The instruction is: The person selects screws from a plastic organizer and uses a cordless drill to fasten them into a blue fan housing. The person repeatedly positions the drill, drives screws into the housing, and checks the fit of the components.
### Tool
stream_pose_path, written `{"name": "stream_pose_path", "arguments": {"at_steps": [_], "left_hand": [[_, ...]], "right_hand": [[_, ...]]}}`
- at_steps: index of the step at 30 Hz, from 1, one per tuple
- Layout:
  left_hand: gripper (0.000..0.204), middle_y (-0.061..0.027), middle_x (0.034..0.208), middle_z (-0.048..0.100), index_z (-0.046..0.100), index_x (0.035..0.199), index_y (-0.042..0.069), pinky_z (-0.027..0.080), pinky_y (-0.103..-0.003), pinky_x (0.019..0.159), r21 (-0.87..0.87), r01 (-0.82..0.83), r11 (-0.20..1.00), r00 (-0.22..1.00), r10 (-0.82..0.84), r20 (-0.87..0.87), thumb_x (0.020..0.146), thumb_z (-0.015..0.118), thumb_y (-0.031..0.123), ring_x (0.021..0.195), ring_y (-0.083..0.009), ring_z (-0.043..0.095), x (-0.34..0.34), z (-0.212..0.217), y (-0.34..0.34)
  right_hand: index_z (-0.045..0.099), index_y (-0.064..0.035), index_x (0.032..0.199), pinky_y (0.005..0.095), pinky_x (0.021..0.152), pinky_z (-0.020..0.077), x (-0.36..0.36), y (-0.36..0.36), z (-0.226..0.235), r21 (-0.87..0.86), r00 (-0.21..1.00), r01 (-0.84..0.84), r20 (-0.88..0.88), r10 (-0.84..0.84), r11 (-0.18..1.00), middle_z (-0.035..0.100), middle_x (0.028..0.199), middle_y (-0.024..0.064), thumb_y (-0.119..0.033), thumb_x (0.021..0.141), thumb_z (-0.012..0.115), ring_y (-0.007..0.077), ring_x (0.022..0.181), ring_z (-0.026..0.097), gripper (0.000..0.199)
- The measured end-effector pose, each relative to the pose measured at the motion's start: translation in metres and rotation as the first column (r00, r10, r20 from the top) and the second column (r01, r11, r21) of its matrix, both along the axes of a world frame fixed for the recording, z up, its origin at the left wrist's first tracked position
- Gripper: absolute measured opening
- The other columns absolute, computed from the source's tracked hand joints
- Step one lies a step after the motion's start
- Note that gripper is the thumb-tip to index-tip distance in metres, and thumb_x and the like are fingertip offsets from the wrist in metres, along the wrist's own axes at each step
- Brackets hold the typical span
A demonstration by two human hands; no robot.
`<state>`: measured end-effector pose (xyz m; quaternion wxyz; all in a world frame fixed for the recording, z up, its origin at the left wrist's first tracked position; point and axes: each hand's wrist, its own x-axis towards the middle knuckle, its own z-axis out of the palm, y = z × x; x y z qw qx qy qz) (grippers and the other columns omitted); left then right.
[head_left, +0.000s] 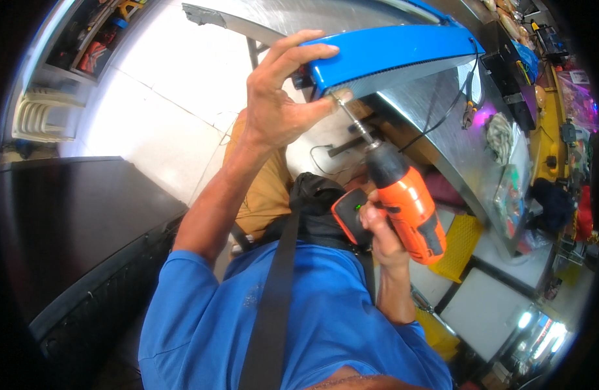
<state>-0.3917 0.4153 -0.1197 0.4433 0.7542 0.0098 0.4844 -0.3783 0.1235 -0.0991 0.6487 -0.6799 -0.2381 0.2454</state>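
A long blue casing point(403, 47) lies tilted over the edge of the metal workbench point(429, 97). My left hand point(283, 97) grips its near left end, fingers over the top and thumb underneath. In my right hand point(383, 237) is an orange and black cordless drill point(413, 214), held by its handle. The bit point(357, 123) of the drill points up and left, its tip reaching the casing's end beside my left thumb. Whether a screw sits at the tip is hidden.
Pliers point(468, 116), a dark cable and a grey rag point(500, 140) lie on the bench to the right. A black box point(507, 71) stands beyond. At left are a dark cabinet point(85, 221) and stacked cream plastic stools point(46, 114). A yellow perforated panel point(461, 247) is lower right.
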Motion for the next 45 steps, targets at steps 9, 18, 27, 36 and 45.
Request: {"name": "stream_pose_path", "arguments": {"at_steps": [9, 18, 27, 36, 45], "left_hand": [[0.058, -0.0170, 0.139, 0.061, 0.070, 0.127, 0.012, 0.068, -0.036, 0.088, -0.011, -0.002, 1.000, 1.000, 0.002, -0.008, 0.074, 0.091, 0.014, 0.118, -0.0273, 0.069, 0.000, 0.001, -0.001], [0.058, -0.0169, 0.139, 0.061, 0.071, 0.127, 0.013, 0.068, -0.036, 0.087, 0.017, -0.020, 1.000, 1.000, 0.021, -0.016, 0.073, 0.091, 0.013, 0.116, -0.0271, 0.070, 0.000, 0.001, 0.000], [0.061, -0.0159, 0.140, 0.061, 0.069, 0.130, 0.014, 0.068, -0.034, 0.088, 0.025, -0.018, 1.000, 1.000, 0.018, -0.014, 0.073, 0.089, 0.007, 0.117, -0.0262, 0.070, -0.001, 0.001, 0.000], [0.061, -0.0142, 0.142, 0.061, 0.070, 0.128, 0.015, 0.066, -0.036, 0.091, -0.040, -0.006, 0.999, 0.999, 0.005, -0.036, 0.071, 0.091, 0.008, 0.118, -0.0247, 0.069, -0.003, 0.006, -0.006], [0.061, -0.0152, 0.141, 0.061, 0.070, 0.129, 0.014, 0.067, -0.035, 0.090, -0.028, -0.025, 0.999, 0.997, 0.023, -0.068, 0.072, 0.091, 0.010, 0.118, -0.0256, 0.069, -0.004, 0.006, -0.005]], "right_hand": [[0.060, 0.0024, 0.119, 0.0313, 0.070, 0.0494, 0.003, 0.001, 0.004, -0.001, 1.000, -0.023, -0.002, 0.023, 1.000, 0.062, 0.081, 0.0057, -0.004, 0.093, 0.067, 0.0148, 0.072, 0.058, 0.028], [0.060, 0.0020, 0.119, 0.0314, 0.070, 0.0498, 0.004, 0.002, 0.006, 0.010, 0.999, -0.044, 0.003, 0.044, 0.999, 0.062, 0.080, 0.0062, -0.003, 0.093, 0.067, 0.0149, 0.071, 0.058, 0.027], [0.060, 0.0019, 0.118, 0.0311, 0.069, 0.0497, 0.005, 0.002, 0.007, -0.007, 0.998, -0.053, 0.017, 0.053, 0.999, 0.062, 0.080, 0.0058, -0.003, 0.093, 0.067, 0.0146, 0.070, 0.058, 0.027], [0.061, 0.0017, 0.118, 0.0297, 0.068, 0.0498, 0.005, 0.003, 0.008, -0.080, 0.994, -0.036, 0.102, 0.044, 0.996, 0.063, 0.081, 0.0050, -0.007, 0.093, 0.071, 0.0136, 0.072, 0.060, 0.029], [0.062, 0.0019, 0.118, 0.0278, 0.067, 0.0490, -0.001, 0.007, 0.001, -0.106, 0.978, 0.010, 0.206, 0.012, 0.994, 0.063, 0.082, 0.0041, -0.007, 0.094, 0.070, 0.0121, 0.071, 0.059, 0.027]]}}
